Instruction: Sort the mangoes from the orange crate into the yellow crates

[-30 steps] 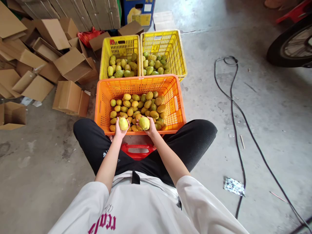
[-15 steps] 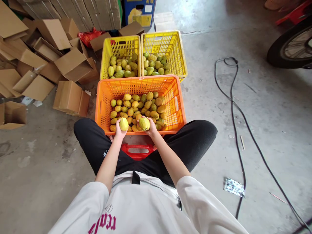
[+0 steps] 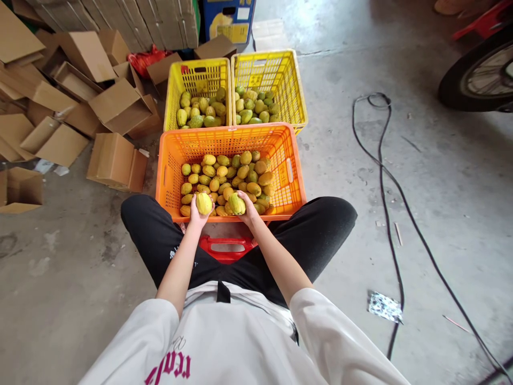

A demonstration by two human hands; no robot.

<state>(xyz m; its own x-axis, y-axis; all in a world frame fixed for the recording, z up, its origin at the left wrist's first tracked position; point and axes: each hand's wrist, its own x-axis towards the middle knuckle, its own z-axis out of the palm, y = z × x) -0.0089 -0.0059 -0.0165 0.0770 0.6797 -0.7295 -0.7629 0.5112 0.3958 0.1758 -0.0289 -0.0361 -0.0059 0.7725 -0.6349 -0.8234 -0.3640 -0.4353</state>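
My left hand (image 3: 197, 215) is closed around a yellow fruit (image 3: 204, 203) that looks like a small papaya. A greener, faintly ribbed fruit (image 3: 236, 204) of the same sort sits in my right hand (image 3: 249, 209), whose fingers wrap its far and right sides. Both hands are side by side over the near edge of an orange plastic crate (image 3: 292, 206). Inside that crate lie many yellow, green and brownish oval fruits (image 3: 222, 171). The fruits in my hands do not touch each other.
Beyond the orange crate stand a left yellow crate (image 3: 171, 101) and a right yellow crate (image 3: 298, 101), each holding greener fruits. Cardboard boxes (image 3: 116, 160) pile up at left. A red plastic stool (image 3: 204, 247) shows between my legs. A black cable (image 3: 417, 211) and a wheel (image 3: 476, 80) are at right.
My right hand has turned slightly around its fruit, and the fruit has shifted a little. The left hand and its fruit have moved marginally to the right. The crates look unchanged.
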